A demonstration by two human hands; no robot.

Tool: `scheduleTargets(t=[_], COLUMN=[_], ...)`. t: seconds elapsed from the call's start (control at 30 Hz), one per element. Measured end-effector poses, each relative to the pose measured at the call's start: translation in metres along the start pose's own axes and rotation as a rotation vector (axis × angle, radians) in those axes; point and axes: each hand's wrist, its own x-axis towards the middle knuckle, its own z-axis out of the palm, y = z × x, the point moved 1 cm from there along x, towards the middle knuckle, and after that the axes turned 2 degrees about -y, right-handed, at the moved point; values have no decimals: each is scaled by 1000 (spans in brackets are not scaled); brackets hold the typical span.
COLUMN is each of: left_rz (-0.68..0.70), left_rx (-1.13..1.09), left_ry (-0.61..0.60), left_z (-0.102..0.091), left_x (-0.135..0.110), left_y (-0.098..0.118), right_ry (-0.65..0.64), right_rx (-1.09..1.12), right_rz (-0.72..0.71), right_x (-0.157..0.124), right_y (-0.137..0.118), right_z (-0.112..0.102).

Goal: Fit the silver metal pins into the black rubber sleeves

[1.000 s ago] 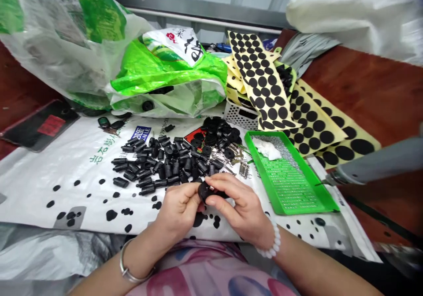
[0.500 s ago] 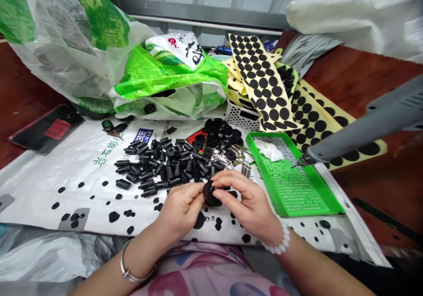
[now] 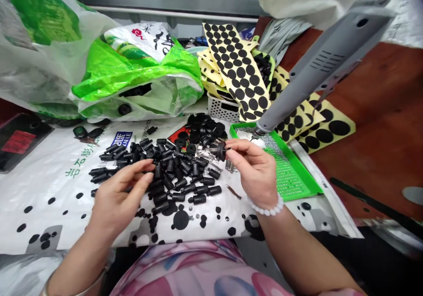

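My right hand [image 3: 254,168] pinches a round black plastic part [image 3: 218,150] with metal prongs, holding it over the loose metal strips [image 3: 205,156]. My left hand [image 3: 120,194] reaches to the near left side of the pile of black ribbed plastic cylinders [image 3: 180,183]. Its thumb and fingers are apart at the pile; whether they touch a cylinder is hard to tell. Behind the cylinders lies a heap of round black discs [image 3: 206,128]. A single brownish metal strip [image 3: 233,191] lies just left of my right wrist.
A grey electric screwdriver [image 3: 307,67] hangs over a green tray [image 3: 313,186] of small screws. Sheets of black round stickers [image 3: 236,67] lie on a white basket [image 3: 223,109]. Left are a green-white bag [image 3: 132,80], keys [image 3: 87,133] and a dark phone-like slab [image 3: 20,142].
My hands have separated. The left has let go of the round black part and moved left to the cylinders; the right has carried the part up toward the metal strips. The view has shifted right.
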Motion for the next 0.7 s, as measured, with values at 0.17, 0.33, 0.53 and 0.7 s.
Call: scheduleTargets(t=[0.17,0.33,0.53,0.7], left_rz=[-103,-118,-86,-147], left_rx=[122,233,361,487], left_ry=[125,133,146,176], left_z=[-28,-43,-52,-71], left_x=[5,19,46,57], left_y=[-18,-17,-17,-36], right_ry=[5,-30,-25,-15], right_rx=[4,-52,-90,-78], right_rz=[69,37,28,9], right_x=[0,-5,-8,-6], right_y=[11,4,5,4], right_z=[-6,-7,-10,-12])
